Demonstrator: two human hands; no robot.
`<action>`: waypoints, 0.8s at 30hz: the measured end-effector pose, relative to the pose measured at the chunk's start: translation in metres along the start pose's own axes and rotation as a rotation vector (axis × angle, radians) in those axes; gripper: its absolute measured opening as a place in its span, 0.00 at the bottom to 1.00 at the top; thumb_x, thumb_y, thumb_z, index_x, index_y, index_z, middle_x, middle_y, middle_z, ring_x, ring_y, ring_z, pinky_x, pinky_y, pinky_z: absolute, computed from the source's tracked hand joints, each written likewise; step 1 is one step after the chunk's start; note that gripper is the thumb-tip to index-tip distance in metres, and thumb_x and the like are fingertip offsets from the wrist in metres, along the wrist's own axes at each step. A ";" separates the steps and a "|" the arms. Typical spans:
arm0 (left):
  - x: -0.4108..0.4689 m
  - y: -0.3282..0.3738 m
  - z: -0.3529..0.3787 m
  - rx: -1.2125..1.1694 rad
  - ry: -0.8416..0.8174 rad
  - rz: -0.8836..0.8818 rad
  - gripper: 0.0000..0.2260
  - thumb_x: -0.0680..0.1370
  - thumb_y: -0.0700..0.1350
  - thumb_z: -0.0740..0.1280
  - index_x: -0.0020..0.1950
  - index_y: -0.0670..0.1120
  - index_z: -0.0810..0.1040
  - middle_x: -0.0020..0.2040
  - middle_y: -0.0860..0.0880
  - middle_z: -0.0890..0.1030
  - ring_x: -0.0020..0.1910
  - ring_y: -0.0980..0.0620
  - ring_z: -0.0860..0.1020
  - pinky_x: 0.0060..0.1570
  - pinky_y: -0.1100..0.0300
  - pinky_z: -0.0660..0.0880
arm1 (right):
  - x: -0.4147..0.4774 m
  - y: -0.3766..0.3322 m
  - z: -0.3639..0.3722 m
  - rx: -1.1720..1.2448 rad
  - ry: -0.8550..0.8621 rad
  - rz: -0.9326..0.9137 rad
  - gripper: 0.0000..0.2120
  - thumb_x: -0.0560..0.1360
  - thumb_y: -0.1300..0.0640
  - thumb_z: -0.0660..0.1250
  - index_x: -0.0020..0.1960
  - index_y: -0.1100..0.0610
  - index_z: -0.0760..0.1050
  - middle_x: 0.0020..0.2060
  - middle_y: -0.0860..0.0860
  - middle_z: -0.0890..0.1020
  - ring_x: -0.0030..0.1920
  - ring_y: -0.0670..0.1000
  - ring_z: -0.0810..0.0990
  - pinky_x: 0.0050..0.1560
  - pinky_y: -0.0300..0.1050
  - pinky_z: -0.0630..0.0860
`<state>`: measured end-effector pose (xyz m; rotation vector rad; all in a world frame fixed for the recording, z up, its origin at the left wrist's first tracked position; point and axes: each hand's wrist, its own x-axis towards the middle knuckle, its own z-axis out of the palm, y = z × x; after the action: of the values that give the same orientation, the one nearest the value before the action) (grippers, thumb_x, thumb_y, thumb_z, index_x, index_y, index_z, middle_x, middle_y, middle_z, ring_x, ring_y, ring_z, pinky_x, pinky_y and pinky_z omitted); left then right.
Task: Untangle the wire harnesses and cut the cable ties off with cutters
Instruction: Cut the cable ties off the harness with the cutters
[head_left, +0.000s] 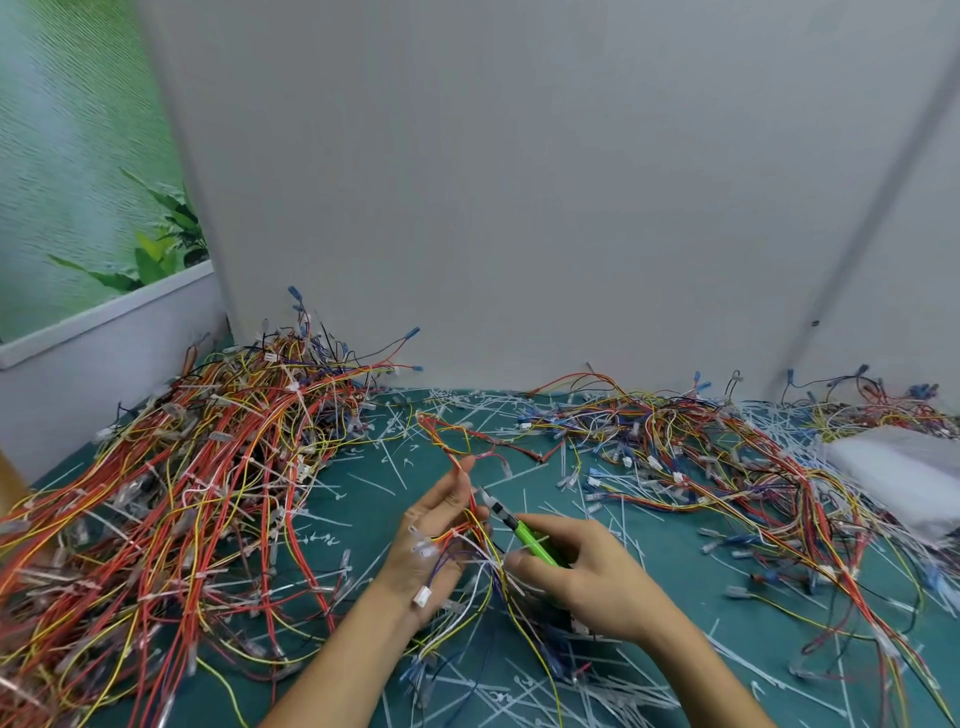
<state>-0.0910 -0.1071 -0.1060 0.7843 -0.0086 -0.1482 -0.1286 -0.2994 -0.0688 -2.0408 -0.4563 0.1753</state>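
Cutting is the step in hand. The left hand (436, 540) grasps a wire harness (470, 506), whose wires run on above the fingers and trail below the wrist. The right hand (587, 577) clenches the green cutters (532, 540), tips pointing at the wires just beside the left thumb. The targeted cable tie is too blurred to tell. Next, the blades must straddle a tie alone, sparing the wires.

No legible text, brand or nos. anywhere in view. Green plastic-handled cutters (537, 543) show no readable mark. Small white plastic connector (422, 596) on the multicoloured wire harness (470, 525) is too blurred to read.
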 end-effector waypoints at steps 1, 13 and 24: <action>-0.001 0.001 0.002 0.015 0.010 0.001 0.14 0.73 0.43 0.72 0.58 0.45 0.85 0.38 0.47 0.81 0.31 0.52 0.80 0.31 0.60 0.79 | 0.000 0.000 0.000 0.017 -0.009 -0.002 0.09 0.78 0.47 0.71 0.57 0.44 0.82 0.32 0.41 0.74 0.33 0.42 0.69 0.35 0.34 0.67; -0.005 0.003 0.010 0.069 0.142 0.020 0.07 0.71 0.41 0.73 0.49 0.43 0.85 0.39 0.44 0.80 0.30 0.53 0.78 0.28 0.63 0.76 | -0.003 -0.009 -0.003 0.249 -0.138 0.160 0.13 0.77 0.49 0.71 0.46 0.60 0.78 0.33 0.52 0.79 0.29 0.52 0.72 0.25 0.39 0.65; -0.004 0.003 0.009 0.009 0.137 0.050 0.08 0.72 0.41 0.72 0.50 0.43 0.82 0.35 0.48 0.77 0.29 0.56 0.75 0.28 0.65 0.74 | -0.001 -0.004 0.000 0.094 -0.029 0.132 0.16 0.72 0.40 0.74 0.55 0.48 0.82 0.39 0.45 0.80 0.38 0.45 0.74 0.41 0.40 0.70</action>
<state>-0.0951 -0.1110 -0.0976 0.8016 0.1009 -0.0464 -0.1302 -0.2980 -0.0652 -1.9788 -0.3252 0.3006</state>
